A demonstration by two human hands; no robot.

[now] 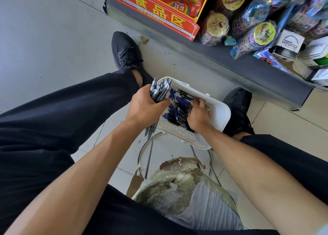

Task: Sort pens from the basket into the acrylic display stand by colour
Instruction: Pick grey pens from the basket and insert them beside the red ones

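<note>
Grey tiled shop floor, low shelf w/ packaged toys top right. Head view: white slotted basket sits on a wire-frame stool between the person's legs, tilted. Left hand is clenched round a bundle of grey pens at the basket's left edge. Right hand reaches into the basket – fingers curled among blue and black pens; exact grasp can't be told.

Basket right half bare (pens crowd left); shelf blocks beyond.
</note>
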